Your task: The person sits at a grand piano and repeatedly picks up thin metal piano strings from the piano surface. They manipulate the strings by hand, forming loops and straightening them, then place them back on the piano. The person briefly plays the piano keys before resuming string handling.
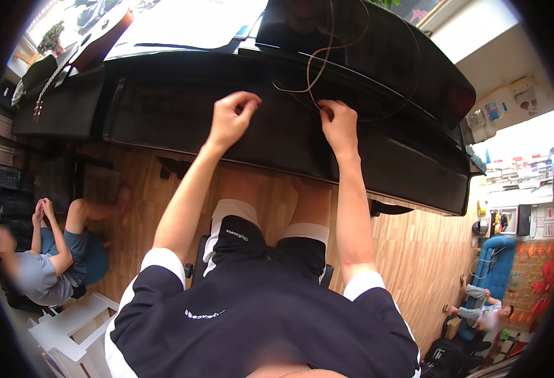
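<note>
A thin copper-coloured string [311, 70] curves in loops over the glossy black piano [182, 94] in front of me. My right hand [340, 128] pinches it between thumb and fingers, just above the piano's near part. One end of the string curls loosely between my two hands. My left hand [229, 125] is closed, thumb against the curled fingers, a short way left of that end. Whatever it may hold is too small or hidden to make out. Fainter thin arcs on the black surface to the right could be more string or reflections; I cannot tell which.
White papers [182, 25] lie on the piano, with an acoustic guitar [103, 39] at far left. A person [44, 258] sits at left near a white stool [75, 327]. Another person [485, 309] is at lower right by a blue sofa [494, 268]. Wooden floor [409, 264] stretches below.
</note>
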Motion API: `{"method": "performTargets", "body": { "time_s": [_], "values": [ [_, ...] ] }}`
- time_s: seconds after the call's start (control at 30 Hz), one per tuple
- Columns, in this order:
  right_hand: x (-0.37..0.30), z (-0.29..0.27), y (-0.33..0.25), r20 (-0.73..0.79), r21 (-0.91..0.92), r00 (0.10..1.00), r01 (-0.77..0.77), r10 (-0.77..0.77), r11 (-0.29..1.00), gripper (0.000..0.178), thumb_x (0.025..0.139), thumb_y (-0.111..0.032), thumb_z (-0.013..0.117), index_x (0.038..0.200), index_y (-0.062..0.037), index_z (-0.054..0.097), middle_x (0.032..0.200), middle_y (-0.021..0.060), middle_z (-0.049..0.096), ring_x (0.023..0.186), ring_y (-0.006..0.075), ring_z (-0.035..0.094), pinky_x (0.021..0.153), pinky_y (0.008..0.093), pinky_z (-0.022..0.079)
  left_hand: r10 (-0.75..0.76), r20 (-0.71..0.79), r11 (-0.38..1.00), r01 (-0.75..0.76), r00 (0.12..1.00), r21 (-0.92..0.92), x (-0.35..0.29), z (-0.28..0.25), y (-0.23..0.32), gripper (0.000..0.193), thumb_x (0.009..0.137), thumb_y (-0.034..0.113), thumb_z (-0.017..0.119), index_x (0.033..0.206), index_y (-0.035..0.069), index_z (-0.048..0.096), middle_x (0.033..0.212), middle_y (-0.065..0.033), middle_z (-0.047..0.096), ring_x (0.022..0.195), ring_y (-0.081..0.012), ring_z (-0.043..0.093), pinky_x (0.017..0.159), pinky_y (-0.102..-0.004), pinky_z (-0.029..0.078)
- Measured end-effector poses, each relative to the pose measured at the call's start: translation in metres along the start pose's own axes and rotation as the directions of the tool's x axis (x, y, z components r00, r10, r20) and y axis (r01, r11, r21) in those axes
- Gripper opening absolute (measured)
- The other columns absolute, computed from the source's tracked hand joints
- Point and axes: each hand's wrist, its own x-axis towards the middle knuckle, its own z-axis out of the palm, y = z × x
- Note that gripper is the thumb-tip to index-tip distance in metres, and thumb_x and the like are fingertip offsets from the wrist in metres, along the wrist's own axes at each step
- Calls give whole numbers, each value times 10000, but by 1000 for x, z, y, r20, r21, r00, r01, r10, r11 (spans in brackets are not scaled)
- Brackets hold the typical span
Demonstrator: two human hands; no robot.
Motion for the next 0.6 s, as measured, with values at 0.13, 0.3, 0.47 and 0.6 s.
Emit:
{"method": "performTargets", "body": {
  "time_s": [0.13,0.3,0.47,0.6],
  "values": [
    [-1,-1,-9,6,57,998,-65,65,996,240,804,55,636,1021,11,730,876,194,717,814,317,723,744,378,562,101,-72,986,-90,992,140,-10,7,-7,94,882,29,660,925,13,742,792,-75,703,588,-110,596,552,-257,453],
    [-11,-2,-9,-38,-18,994,-99,98,995,91,815,14,694,877,4,628,769,133,707,735,234,727,692,316,546,83,-53,991,-77,995,109,-15,5,-1,88,866,20,653,903,8,731,789,-98,694,592,-156,617,569,-279,471],
    [-19,-2,-7,-104,-50,989,-112,106,992,126,793,-10,707,795,8,582,693,149,639,632,291,652,626,367,504,76,-48,991,-70,996,112,-16,3,-2,89,868,20,649,902,6,729,788,-103,691,616,-173,632,590,-286,483],
    [-44,0,-12,-297,-58,943,-172,148,983,242,791,-29,707,680,4,494,573,137,510,498,301,502,537,392,431,88,-55,990,-81,995,120,-17,3,-2,88,865,13,648,902,2,728,792,-105,690,628,-175,642,594,-285,485]
  ]
}}
